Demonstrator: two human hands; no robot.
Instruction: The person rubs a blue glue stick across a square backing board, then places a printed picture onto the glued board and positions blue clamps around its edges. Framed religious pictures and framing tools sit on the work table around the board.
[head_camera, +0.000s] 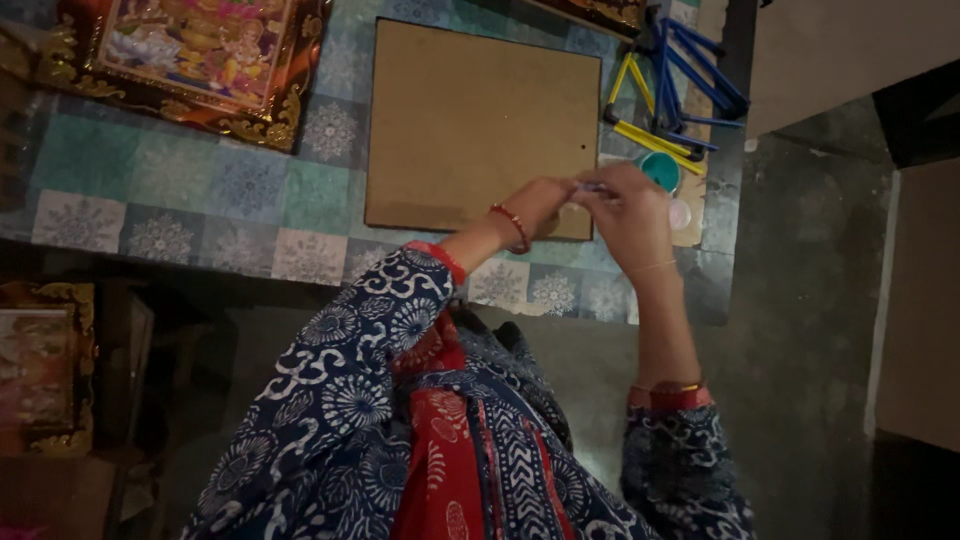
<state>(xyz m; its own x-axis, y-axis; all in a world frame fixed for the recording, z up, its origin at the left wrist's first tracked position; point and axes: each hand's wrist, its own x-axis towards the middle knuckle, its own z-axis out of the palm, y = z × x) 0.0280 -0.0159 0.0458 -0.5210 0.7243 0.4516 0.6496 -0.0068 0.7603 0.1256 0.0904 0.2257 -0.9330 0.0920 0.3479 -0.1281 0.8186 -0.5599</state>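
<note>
Over one board (470, 120), two hands (590, 205)

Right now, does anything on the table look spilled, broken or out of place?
Nothing stands out. The brown rectangular backing board lies flat on the patterned tablecloth, the blue and yellow sticks sit piled at its corner, and both hands pinch something small.

The small thing (592, 187) pinched between both hands' fingers (600, 195) is too blurred to identify.

Board (470, 120): matt brown fibreboard, smooth. Counter (200, 190) cover: printed snowflake sheet, slight sheen. Picture frame (190, 60): glossy gilt moulding. Sticks (690, 70): smooth blue and yellow plastic. Lid (660, 170): teal plastic. Sleeves (340, 400): matt printed cloth.
</note>
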